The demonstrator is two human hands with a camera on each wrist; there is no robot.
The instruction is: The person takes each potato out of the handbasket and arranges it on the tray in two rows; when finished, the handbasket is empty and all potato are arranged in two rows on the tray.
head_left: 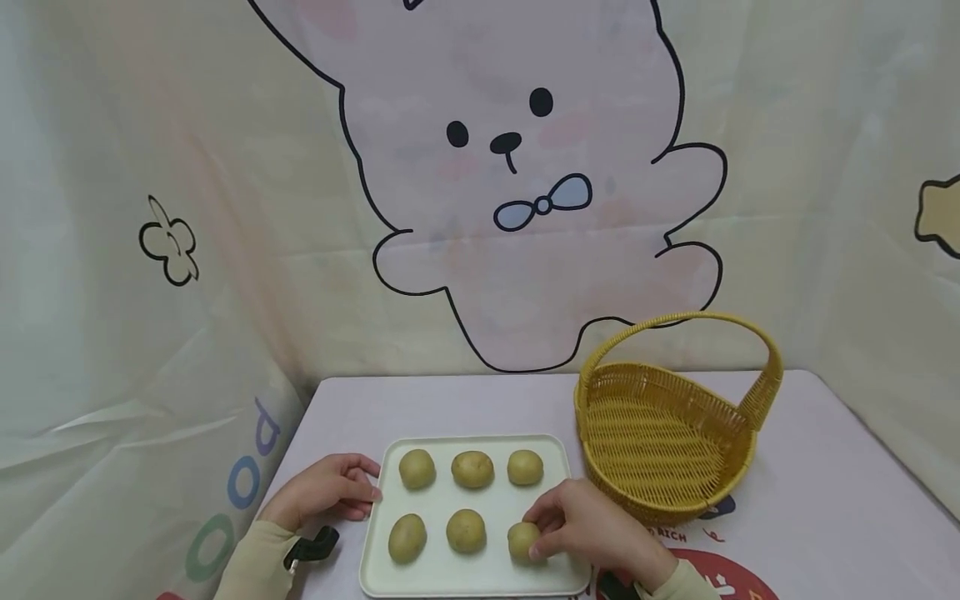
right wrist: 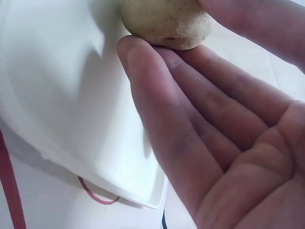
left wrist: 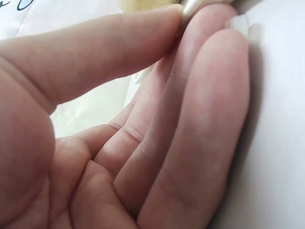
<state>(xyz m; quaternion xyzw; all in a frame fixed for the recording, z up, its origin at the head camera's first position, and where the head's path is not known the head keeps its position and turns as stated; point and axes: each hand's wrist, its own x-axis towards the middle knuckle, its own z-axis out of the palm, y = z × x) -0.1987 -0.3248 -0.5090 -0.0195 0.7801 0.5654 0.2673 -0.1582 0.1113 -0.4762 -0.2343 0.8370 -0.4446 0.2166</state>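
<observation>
A white tray [head_left: 437,575] lies on the table, with several potatoes [head_left: 466,531] set out on it in two rows. At the tray's front right corner my right hand [head_left: 592,525] grips a potato [head_left: 522,542] between thumb and fingers; that potato [right wrist: 167,21] also shows at the top of the right wrist view. My left hand [head_left: 330,487] holds the tray's left rim, the thumb [left wrist: 119,45] above and fingers below in the left wrist view. Part of the rim is hidden there by the fingertips.
Right of the tray stands a yellow woven basket [head_left: 660,442] with a tall arched handle, nothing seen inside it. The pale tablecloth [head_left: 817,500] carries a red print near the front. Behind the table hangs a curtain [head_left: 825,167] with a cartoon animal.
</observation>
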